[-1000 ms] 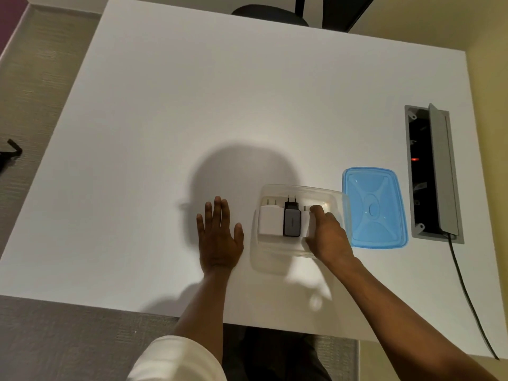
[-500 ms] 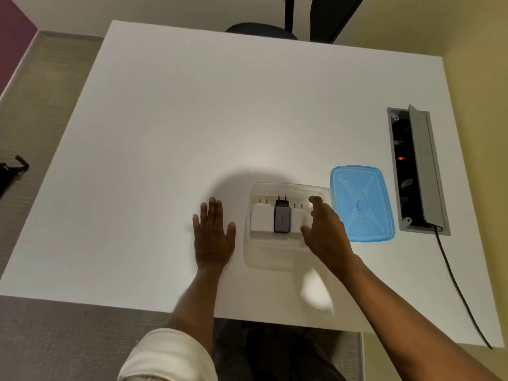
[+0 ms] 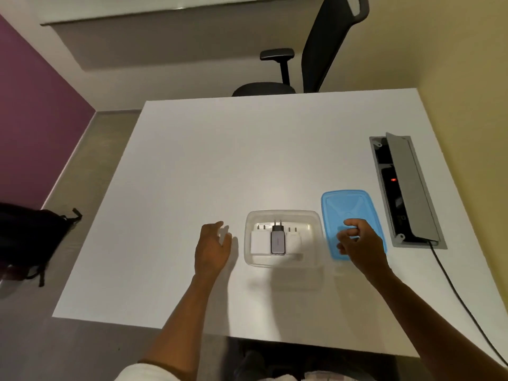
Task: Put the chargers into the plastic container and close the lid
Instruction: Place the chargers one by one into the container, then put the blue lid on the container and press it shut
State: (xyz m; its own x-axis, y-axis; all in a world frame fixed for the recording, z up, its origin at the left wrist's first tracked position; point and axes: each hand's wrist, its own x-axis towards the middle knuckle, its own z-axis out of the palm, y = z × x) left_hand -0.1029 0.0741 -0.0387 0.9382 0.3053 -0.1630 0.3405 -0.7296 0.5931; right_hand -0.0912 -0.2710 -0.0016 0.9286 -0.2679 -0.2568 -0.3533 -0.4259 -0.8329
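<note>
Head view: chargers (image 3: 276,240) sit in the container (image 3: 283,215); right hand (image 3: 358,244), fingers curled and empty, hovers over the lid (image 3: 350,204) at container's three o'clock. Left hand (image 3: 211,247) rests loosely spread. Next: grip lid.

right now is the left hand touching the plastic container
Apart. The head view shows a bare strip of white table between the left hand and the plastic container.
</note>
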